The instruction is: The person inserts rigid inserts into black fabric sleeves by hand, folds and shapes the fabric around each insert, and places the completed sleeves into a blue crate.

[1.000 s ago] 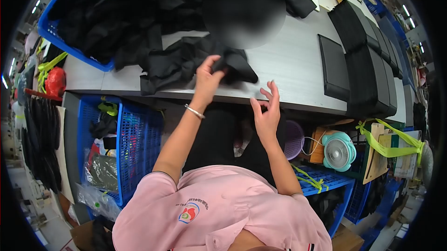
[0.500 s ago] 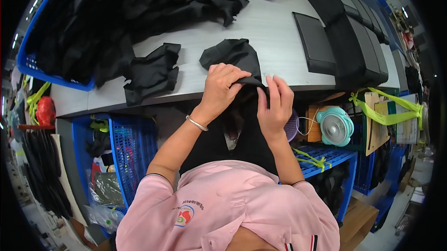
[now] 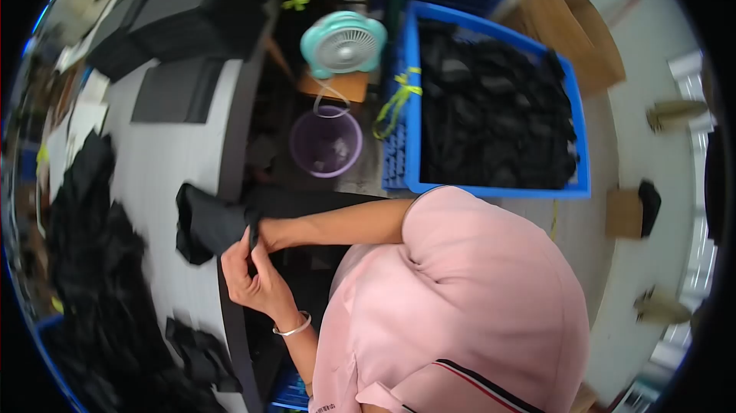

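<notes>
A small piece of black cloth (image 3: 211, 217), tube-like in shape, lies partly over the edge of the grey table (image 3: 180, 283). My left hand (image 3: 253, 279), with a silver bangle at the wrist, pinches the cloth's near edge between thumb and fingers. From the other side my right hand (image 3: 274, 233) reaches to that same edge. Its fingers are hidden by the cloth, so whether they grip is unclear. Another crumpled black cloth piece (image 3: 201, 355) lies near the table edge, beyond my left hand.
A large heap of black cloth (image 3: 100, 252) covers the table's far side. Stacked black panels (image 3: 203, 10) and one flat panel (image 3: 176, 91) sit further along. Beside the table are a turquoise fan (image 3: 345, 46), a purple bucket (image 3: 305, 141), a blue crate (image 3: 491, 191) of black pieces and a cardboard box (image 3: 583, 29).
The view has swung to my right, bringing the filled blue crate and floor into sight. My left hand stays at the cloth's edge; my right hand, earlier raised with fingers visible, is now partly behind the cloth.
</notes>
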Tool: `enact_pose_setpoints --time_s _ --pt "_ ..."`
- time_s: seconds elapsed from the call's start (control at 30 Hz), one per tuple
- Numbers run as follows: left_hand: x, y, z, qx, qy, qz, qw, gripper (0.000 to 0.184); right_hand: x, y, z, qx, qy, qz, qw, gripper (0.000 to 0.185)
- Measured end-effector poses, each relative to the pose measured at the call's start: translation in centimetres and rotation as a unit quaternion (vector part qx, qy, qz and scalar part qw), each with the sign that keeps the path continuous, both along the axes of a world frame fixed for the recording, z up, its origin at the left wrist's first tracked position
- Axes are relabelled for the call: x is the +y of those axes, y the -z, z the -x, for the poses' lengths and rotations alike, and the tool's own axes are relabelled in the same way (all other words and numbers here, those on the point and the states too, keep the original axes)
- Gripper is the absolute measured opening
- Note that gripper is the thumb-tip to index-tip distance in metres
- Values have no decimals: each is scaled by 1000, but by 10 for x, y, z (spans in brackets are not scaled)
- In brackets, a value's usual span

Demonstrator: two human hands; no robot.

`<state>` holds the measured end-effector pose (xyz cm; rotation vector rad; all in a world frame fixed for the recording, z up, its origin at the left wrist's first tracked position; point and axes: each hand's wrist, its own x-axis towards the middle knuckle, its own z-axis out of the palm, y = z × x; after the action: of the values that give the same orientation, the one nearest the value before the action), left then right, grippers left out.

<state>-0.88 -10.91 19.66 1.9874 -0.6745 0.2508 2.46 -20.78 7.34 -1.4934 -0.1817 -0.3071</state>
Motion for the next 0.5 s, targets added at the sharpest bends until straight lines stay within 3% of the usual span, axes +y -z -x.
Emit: enact_pose_setpoints --time_s 0.1,0.17,0.2,0.27,0.37,0.4,0.5 --pt "-10 7 20 81 37 28 996 9 -5 8 -9 81 1 -290 954 18" --pt "-15 11 45 130 105 17 986 5 -17 12 -35 70 40 -492 867 26" --pt "-19 12 58 131 138 11 982 11 -25 14 -47 47 60 -551 831 30" --pt "-23 21 62 191 171 37 966 22 -43 14 -60 19 73 -580 811 38" --pt "-25 9 38 58 160 46 984 35 -52 -4 -27 24 0 -490 872 54" --pt "-25 12 24 68 141 74 985 49 -59 -52 20 8 -41 -420 906 53" --pt "-31 20 -8 174 21 184 967 42 -59 -80 58 44 -91 -331 938 52"
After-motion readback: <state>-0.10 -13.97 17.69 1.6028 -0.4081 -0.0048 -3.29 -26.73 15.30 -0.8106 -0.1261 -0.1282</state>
